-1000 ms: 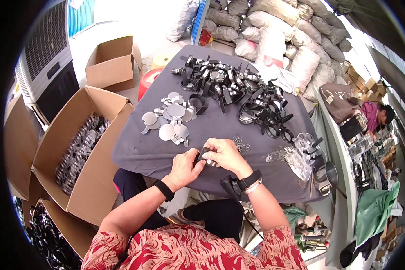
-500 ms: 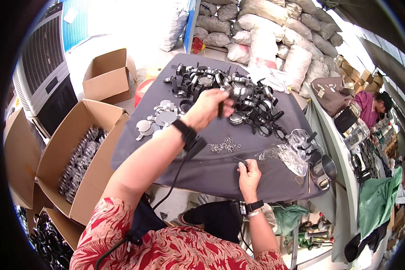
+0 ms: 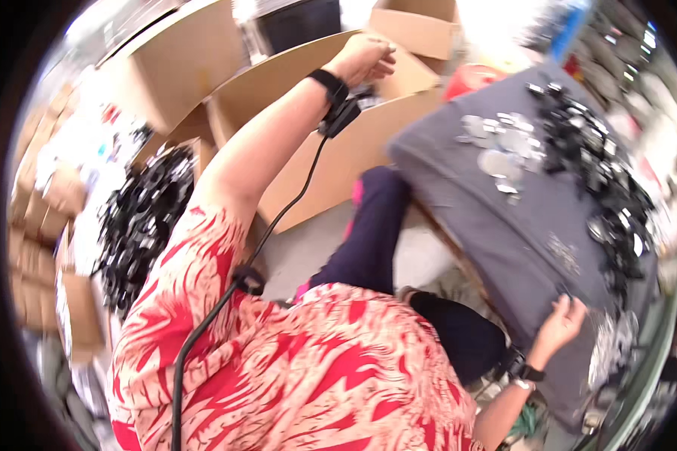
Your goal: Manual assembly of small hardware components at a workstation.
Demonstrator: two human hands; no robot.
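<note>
My left hand (image 3: 367, 59) is over a large open cardboard box (image 3: 316, 173), its fingers loosely bent and slightly apart. Nothing shows between them, though motion blurs the picture. Metallic pieces (image 3: 365, 98) lie inside that box, partly hidden by my wrist. My right hand (image 3: 563, 322) hovers over the near edge of the grey cloth-covered table (image 3: 466, 180), thumb and fingers pinched on a small dark piece (image 3: 564, 292). Close to it lie small metal bits (image 3: 563, 254). Black and silver ring-shaped parts (image 3: 590, 150) are heaped along the table's far side, beside pale round discs (image 3: 508, 146).
Black parts fill another box (image 3: 147, 222) at the left. Further cardboard boxes (image 3: 417, 26) stand behind, with a red tub (image 3: 470, 79) by the table corner. Clear plastic bags (image 3: 613, 346) lie at the table's right end. A black cable (image 3: 278, 218) runs from my left wrist.
My view has swung left. My left hand has moved from the heap of ring-shaped parts to above the cardboard box. My right hand stays by the table edge with its small dark piece.
</note>
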